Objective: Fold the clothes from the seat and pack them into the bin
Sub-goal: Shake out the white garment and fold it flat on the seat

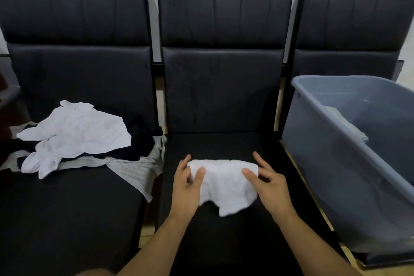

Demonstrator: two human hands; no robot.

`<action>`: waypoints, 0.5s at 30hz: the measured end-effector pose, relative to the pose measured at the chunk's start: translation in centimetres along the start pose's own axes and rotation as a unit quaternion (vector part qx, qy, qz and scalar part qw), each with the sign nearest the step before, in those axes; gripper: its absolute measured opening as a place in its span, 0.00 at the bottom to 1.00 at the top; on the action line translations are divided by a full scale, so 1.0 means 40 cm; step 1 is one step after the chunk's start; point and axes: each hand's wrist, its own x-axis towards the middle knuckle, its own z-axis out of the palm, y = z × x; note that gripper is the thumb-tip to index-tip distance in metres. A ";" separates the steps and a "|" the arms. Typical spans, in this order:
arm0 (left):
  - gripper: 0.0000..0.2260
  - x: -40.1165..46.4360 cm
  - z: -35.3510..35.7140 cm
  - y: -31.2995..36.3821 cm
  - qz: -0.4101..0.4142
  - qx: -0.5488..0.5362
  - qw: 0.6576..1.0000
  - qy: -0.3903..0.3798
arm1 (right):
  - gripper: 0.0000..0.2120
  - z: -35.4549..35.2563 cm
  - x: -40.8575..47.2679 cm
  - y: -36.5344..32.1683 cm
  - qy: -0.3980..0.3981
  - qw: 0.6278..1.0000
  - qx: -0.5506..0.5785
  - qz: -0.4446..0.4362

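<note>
A small white garment (224, 184), partly folded, lies on the middle black seat (224, 143). My left hand (186, 188) pinches its left end, thumb on top and fingers behind. My right hand (268, 184) pinches its right end the same way. On the left seat lies a loose pile: a white shirt (78, 132) on top, a black garment (141, 139) beneath it and a grey one (134, 168) hanging toward the seat gap. The grey plastic bin (336, 148) stands on the right seat, with a grey folded cloth (349, 123) inside.
Three black padded chairs stand side by side against a white wall. Narrow gaps between the seats (160, 105) show a pale floor. The bin's near rim (331, 119) is right of my right hand.
</note>
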 end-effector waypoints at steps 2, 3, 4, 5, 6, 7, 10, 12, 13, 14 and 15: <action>0.11 -0.005 -0.001 0.021 0.024 -0.018 0.999 -0.011 | 0.09 -0.002 -0.014 -0.023 -0.005 0.999 0.031 -0.037; 0.10 -0.007 -0.001 0.034 0.034 -0.018 0.999 -0.018 | 0.10 -0.002 -0.019 -0.029 -0.006 0.999 0.026 -0.046; 0.09 -0.010 -0.002 0.043 0.041 -0.020 0.999 -0.029 | 0.12 -0.001 -0.021 -0.030 -0.012 0.998 0.015 -0.055; 0.09 -0.016 -0.002 0.053 0.042 -0.025 0.998 -0.042 | 0.14 0.002 -0.025 -0.031 -0.019 0.998 0.008 -0.055; 0.11 -0.019 -0.001 0.058 0.032 -0.030 0.998 -0.050 | 0.17 0.005 -0.026 -0.026 -0.027 0.998 0.006 -0.052; 0.12 -0.020 0.001 0.058 0.015 -0.018 0.998 -0.050 | 0.18 0.009 -0.028 -0.022 -0.035 0.998 0.003 -0.048; 0.12 -0.018 0.007 0.043 -0.030 0.048 0.998 -0.040 | 0.20 0.026 -0.023 -0.002 -0.049 0.998 -0.024 -0.010; 0.12 -0.013 0.008 0.025 -0.049 0.090 0.994 -0.040 | 0.23 0.037 -0.013 0.023 -0.057 0.996 -0.053 0.030; 0.13 -0.012 0.008 0.013 -0.057 0.113 0.991 -0.045 | 0.25 0.040 -0.007 0.038 -0.060 0.994 -0.073 0.049; 0.15 -0.010 0.008 -0.003 -0.065 0.139 0.987 -0.053 | 0.26 0.041 -0.001 0.057 -0.064 0.991 -0.097 0.070; 0.17 -0.011 0.008 -0.017 -0.081 0.164 0.981 -0.060 | 0.26 0.042 0.003 0.073 -0.070 0.985 -0.124 0.095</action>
